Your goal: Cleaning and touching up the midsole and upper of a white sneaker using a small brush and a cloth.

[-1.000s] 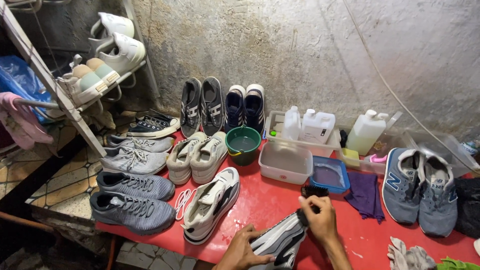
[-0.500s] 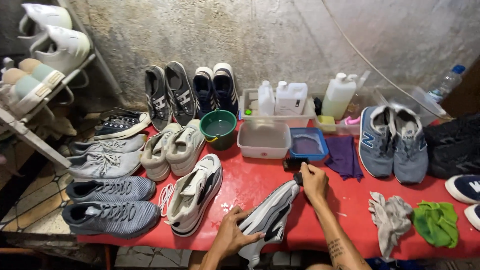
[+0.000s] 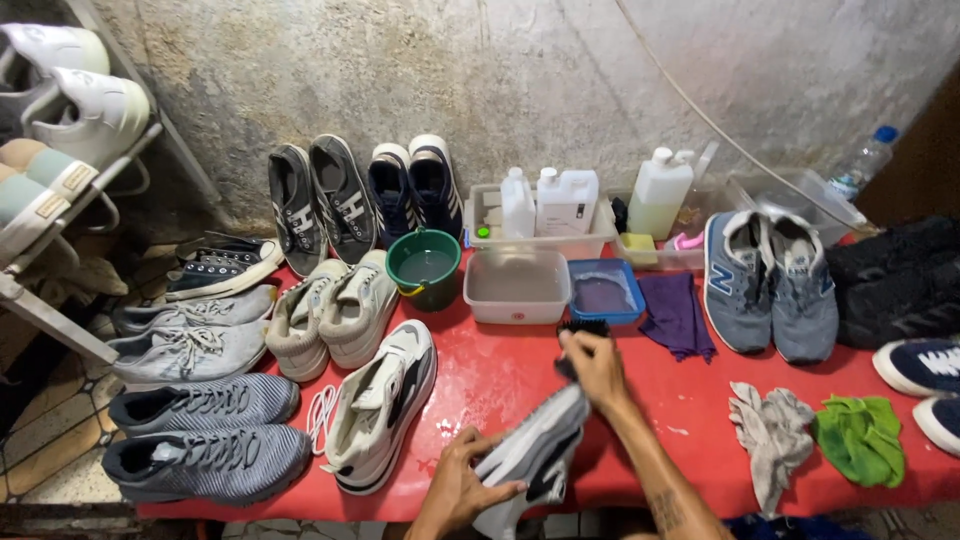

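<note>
My left hand [image 3: 460, 478] grips a white and grey sneaker [image 3: 530, 455] turned on its side over the front edge of the red table [image 3: 510, 375]. My right hand [image 3: 595, 365] is closed on a dark brush [image 3: 583, 329] whose bristles show above the fingers, right at the sneaker's toe end. Its partner, a white sneaker with a black mark [image 3: 382, 402], lies flat to the left with a loose white lace [image 3: 322, 413] beside it.
A green bucket of water [image 3: 424, 267], a clear tub [image 3: 517, 287] and a small blue tray [image 3: 603, 292] stand behind. Bottles [image 3: 565, 200] sit in a bin by the wall. Pairs of shoes fill both sides; grey and green rags [image 3: 815, 438] lie right. A shoe rack [image 3: 60, 150] stands left.
The view has shifted right and closer. My right hand has stayed at the sneaker's toe with the brush, and my left hand has kept hold of the sneaker's heel end.
</note>
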